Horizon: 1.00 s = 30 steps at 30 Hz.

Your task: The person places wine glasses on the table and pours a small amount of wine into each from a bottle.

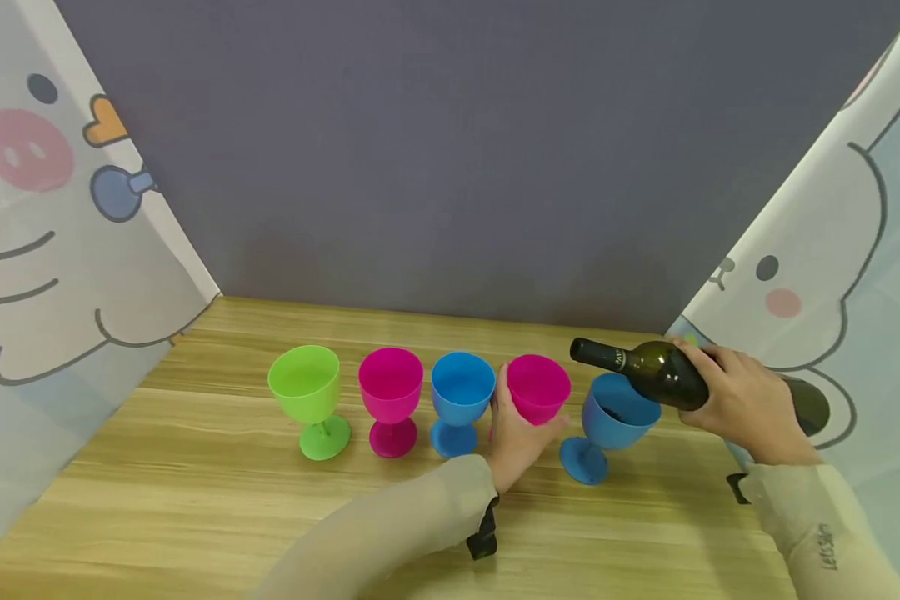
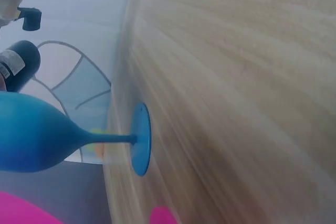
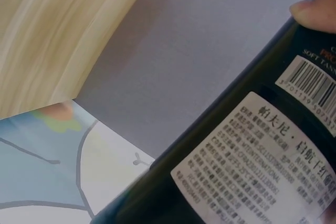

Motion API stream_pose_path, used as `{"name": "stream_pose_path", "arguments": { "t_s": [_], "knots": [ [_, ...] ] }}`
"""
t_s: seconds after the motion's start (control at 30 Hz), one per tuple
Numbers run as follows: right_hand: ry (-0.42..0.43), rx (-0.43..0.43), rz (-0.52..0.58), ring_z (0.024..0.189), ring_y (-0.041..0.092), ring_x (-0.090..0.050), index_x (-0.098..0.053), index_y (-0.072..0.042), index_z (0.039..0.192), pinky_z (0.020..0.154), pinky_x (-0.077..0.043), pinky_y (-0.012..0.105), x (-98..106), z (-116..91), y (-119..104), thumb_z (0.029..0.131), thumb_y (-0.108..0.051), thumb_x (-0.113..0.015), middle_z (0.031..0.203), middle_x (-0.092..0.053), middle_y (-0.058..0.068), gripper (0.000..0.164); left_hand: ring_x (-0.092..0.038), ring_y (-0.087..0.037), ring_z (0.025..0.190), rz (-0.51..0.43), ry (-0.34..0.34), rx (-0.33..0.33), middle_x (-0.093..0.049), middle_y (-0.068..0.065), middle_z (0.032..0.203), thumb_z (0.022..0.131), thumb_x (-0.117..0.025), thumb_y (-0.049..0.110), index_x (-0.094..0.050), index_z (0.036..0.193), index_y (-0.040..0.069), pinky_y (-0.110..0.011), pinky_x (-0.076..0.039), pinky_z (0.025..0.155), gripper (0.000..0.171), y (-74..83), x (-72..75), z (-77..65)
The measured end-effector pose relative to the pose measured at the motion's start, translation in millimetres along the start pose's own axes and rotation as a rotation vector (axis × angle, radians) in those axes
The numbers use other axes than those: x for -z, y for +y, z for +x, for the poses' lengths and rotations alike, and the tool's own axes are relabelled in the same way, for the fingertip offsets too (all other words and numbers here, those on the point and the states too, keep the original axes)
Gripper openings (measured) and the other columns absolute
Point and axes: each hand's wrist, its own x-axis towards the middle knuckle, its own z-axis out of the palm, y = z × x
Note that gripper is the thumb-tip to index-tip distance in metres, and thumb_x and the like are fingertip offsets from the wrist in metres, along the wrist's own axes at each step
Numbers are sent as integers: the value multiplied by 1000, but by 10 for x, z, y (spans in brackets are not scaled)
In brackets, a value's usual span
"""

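Observation:
In the head view my right hand (image 1: pixel 746 404) grips a dark green wine bottle (image 1: pixel 663 375), tilted with its neck pointing left. The neck extends above and past a blue goblet (image 1: pixel 618 425), the rightmost in a row; a small dark patch shows inside its bowl. White labels mark the bottle (image 3: pixel 210 148) in the right wrist view. Left of that goblet, my left hand (image 1: pixel 517 442) holds a pink goblet (image 1: pixel 540 387), fingers on one side and thumb on the other; its stem is hidden. The left wrist view shows the blue goblet (image 2: pixel 37 132) upright on its foot.
Left of my left hand stand another blue goblet (image 1: pixel 462 387), a second pink goblet (image 1: pixel 391 383) and a green goblet (image 1: pixel 307 387) on the wooden table (image 1: pixel 217 500). A grey panel (image 1: pixel 435 167) rises behind, with cartoon-printed sheets on both sides.

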Motion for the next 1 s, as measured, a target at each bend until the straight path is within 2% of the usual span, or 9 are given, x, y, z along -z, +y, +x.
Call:
{"name": "stream_pose_path", "arguments": {
  "t_s": [0.13, 0.27, 0.43, 0.63, 0.67, 0.73, 0.83, 0.9, 1.0],
  "knots": [
    [23, 14, -12, 65, 47, -54, -54, -11, 132, 51, -45, 60, 14, -13, 6, 82, -51, -27, 88, -57, 27, 70, -36, -29, 126, 1, -17, 21, -33, -9, 142, 73, -79, 17, -16, 150, 12, -41, -51, 87, 100, 7, -3, 45],
    [30, 38, -2, 65, 46, -54, -56, -9, 126, 52, -45, 59, -9, 3, -3, 83, -50, -28, 87, -58, 26, 66, -39, -32, 124, -12, -14, 52, -36, -11, 140, 74, -79, 17, -18, 150, 12, -43, -51, 87, 97, -1, 10, 82],
    [27, 51, 6, 64, 45, -55, -56, -8, 126, 54, -46, 58, -37, 8, -12, 81, -49, -29, 85, -57, 25, 67, -42, -32, 123, -9, -30, 82, -40, -11, 138, 79, -78, 20, -20, 150, 11, -43, -52, 86, 92, -6, 39, 93],
    [9, 67, 3, 64, 45, -55, -54, -8, 128, 53, -46, 58, -36, 16, -6, 78, -48, -27, 86, -58, 25, 69, -40, -32, 124, 11, -39, 60, -38, -12, 139, 81, -76, 22, -22, 149, 9, -43, -52, 86, 89, 5, 56, 32],
    [4, 71, 2, 64, 45, -55, -54, -8, 128, 52, -46, 58, -32, 19, -6, 77, -46, -29, 86, -58, 24, 69, -40, -32, 124, 19, -34, 51, -38, -12, 139, 80, -77, 22, -23, 149, 9, -43, -52, 86, 88, 11, 57, 16],
    [-12, 78, -1, 64, 44, -56, -55, -8, 127, 52, -46, 57, -17, 27, -7, 72, -40, -41, 87, -59, 24, 66, -41, -31, 123, 37, -25, 38, -39, -11, 138, 79, -77, 23, -24, 148, 8, -42, -52, 87, 88, 17, 56, -12],
    [-33, 84, -17, 64, 43, -56, -56, -7, 125, 52, -47, 56, 9, 40, -13, 57, -29, -57, 87, -59, 24, 71, -42, -31, 122, 60, -12, 16, -40, -12, 137, 78, -78, 24, -25, 147, 7, -41, -52, 86, 88, 15, 51, -44],
    [-44, 84, -26, 64, 42, -56, -56, -7, 124, 53, -47, 55, 23, 46, -18, 47, -22, -64, 87, -59, 23, 79, -43, -31, 122, 61, -3, 5, -41, -12, 136, 78, -78, 24, -26, 146, 6, -41, -52, 86, 88, 5, 50, -52],
    [-52, 79, -34, 65, 43, -57, -55, -7, 124, 54, -47, 55, 35, 52, -28, 44, -20, -67, 87, -59, 24, 82, -44, -32, 120, 62, 21, -5, -43, -12, 135, 78, -79, 26, -27, 145, 6, -41, -53, 84, 87, -9, 56, -52]
  ]
}}
